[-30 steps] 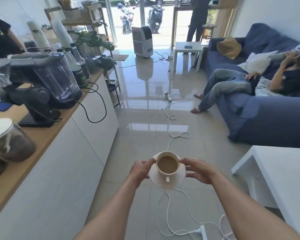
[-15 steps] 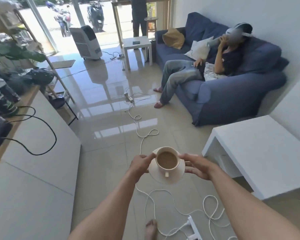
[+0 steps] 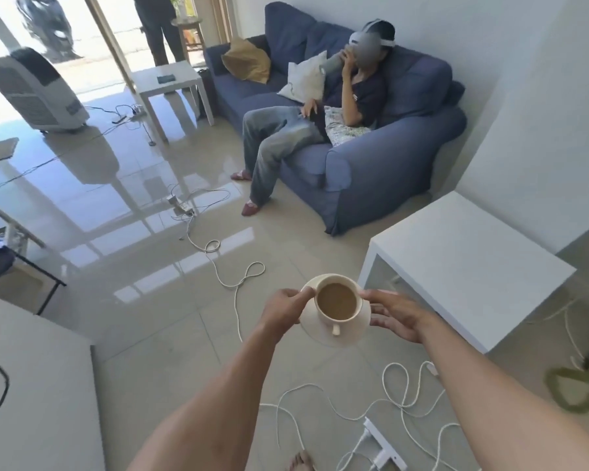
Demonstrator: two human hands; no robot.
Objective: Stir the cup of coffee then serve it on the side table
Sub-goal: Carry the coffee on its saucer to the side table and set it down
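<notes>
We hold a cream cup of coffee (image 3: 337,302) on its saucer (image 3: 335,317) with both hands at the lower centre of the frame, above a pale tiled floor (image 3: 157,266). Our left hand (image 3: 284,309) pinches the saucer's left rim, thumb on top beside the cup wall; our right hand (image 3: 397,314) has its grip pinched on the right rim, thumb on top and fingers curled beneath. The cup is nearly full of light brown coffee, and its small handle points toward us. The cup and saucer hang in the air, not yet on any surface.

Just to the right of them, in the middle right of the frame, stands the white side table (image 3: 463,263), its counter top bare. White cables (image 3: 402,399) loop across the floor beneath our arms, running to a white power strip (image 3: 383,447) at the lower edge, where our bare toes (image 3: 301,462) also show.

In the upper centre a person (image 3: 306,127) wearing a white headset sits on a blue sofa (image 3: 388,154), one hand raised to the face, among cushions. A second white table (image 3: 170,85) and a white air cooler (image 3: 34,90) stand in the upper left near the bright doorway.
</notes>
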